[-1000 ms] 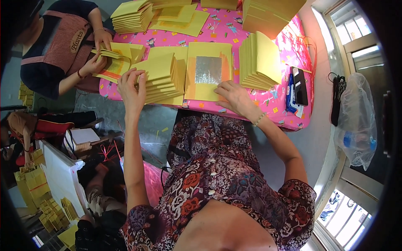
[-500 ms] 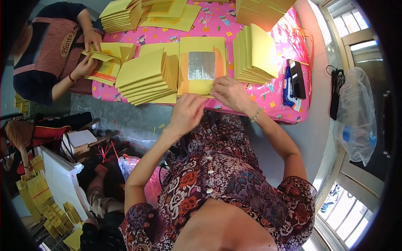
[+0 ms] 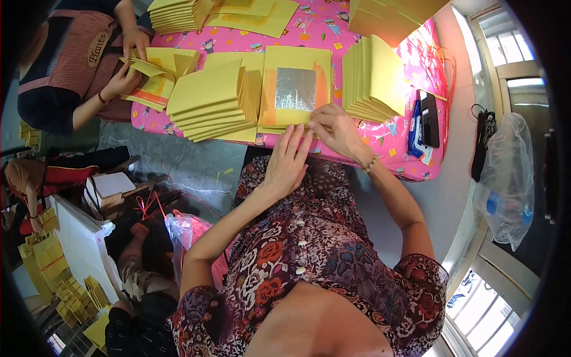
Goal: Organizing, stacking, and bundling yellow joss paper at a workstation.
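A yellow sheet of joss paper (image 3: 272, 101) with an orange patch and a silver foil square (image 3: 295, 89) lies before me on more sheets. My right hand (image 3: 338, 132) pinches the sheet's near edge, right of the middle, where a narrow strip appears turned up. My left hand (image 3: 289, 159) is open, its straightened fingers reaching up to that same edge, close to the right fingertips. Left of the sheet leans a fanned stack of folded yellow papers (image 3: 208, 98). Another folded stack (image 3: 372, 80) stands to its right.
A pink patterned cloth (image 3: 309, 28) covers the table. At its right lie a black phone (image 3: 428, 119), a blue packet (image 3: 414, 128) and red strings (image 3: 439, 65). A co-worker's hands (image 3: 128, 65) fold yellow paper at the left. A clear plastic bag (image 3: 507, 178) hangs at the right wall.
My left hand has gone from curled fingers to stretched-out ones and moved right along the sheet's near edge. My right hand keeps to that edge. The whole view has shifted slightly.
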`<state>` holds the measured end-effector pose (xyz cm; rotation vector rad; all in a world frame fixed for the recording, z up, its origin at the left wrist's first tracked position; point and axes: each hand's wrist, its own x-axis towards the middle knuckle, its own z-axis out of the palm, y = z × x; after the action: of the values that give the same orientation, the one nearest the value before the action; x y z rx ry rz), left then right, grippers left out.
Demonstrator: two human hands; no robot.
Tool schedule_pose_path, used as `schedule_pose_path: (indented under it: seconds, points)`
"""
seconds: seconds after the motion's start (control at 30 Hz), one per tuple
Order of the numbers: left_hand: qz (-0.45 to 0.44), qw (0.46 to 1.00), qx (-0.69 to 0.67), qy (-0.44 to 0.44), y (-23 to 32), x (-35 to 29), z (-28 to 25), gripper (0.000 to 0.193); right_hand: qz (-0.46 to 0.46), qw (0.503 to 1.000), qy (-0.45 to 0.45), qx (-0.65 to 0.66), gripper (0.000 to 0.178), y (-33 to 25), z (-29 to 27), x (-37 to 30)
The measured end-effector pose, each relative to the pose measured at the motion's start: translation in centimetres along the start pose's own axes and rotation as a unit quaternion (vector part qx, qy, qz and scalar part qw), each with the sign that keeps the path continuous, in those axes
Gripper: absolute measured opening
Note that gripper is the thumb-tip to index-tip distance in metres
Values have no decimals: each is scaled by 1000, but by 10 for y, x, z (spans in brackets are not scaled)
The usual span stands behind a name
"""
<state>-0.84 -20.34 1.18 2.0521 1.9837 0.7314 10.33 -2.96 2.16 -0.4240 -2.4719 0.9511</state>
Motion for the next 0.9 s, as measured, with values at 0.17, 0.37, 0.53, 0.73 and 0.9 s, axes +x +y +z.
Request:
schedule_pose_path:
  seconds: [0.17,0.37,0.53,0.73,0.9]
  points:
    - [-1,1000,-7,0,-1,1,1,88,16,1000,-13,-1,13,-2,-1,2]
    - [-2,1000,-7,-5,-1,3,1,88,23,1000,-2,-6,14,-1,0,3]
    - [0,1000,-9,8,-2,5,-2,87,53,998,8,-14,12,-7,0,4]
    - [10,996,-15,82,-10,17,-5,77,74,995,61,-23,13,-12,-8,20]
    - [-11,992,9,125,-21,48,-15,77,108,986,79,-102,20,-9,-24,51]
